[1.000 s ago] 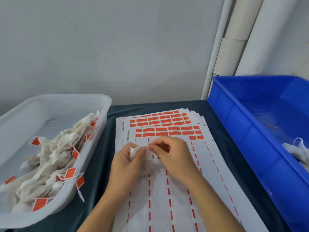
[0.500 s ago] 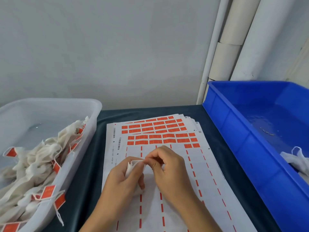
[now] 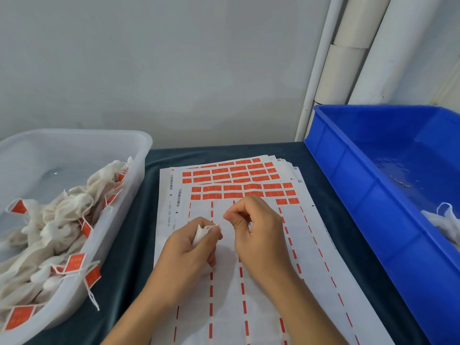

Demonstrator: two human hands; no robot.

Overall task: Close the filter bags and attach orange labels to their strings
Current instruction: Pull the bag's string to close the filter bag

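Nearest, over the sheets, the left hand is wrapped around one white bag, which sticks up out of the fist, its long axis roughly upright and its gathered mouth turned toward the right hand. The right hand is just beside it, on the right, thumb and forefinger pinched together on what seems the string coming from the mouth; the string is very thin, so I cannot be sure. The two hands are close but not touching. I judge the next move is a pull of the string away from the bag, to the right, to close it. Farther on the sheets there are several rows of orange labels, too many to count exactly; the sheets are a stack, number unclear. Left of the sheets stands one white tub with many labelled bags. Right of the sheets stands one blue crate with a few unlabelled bags.
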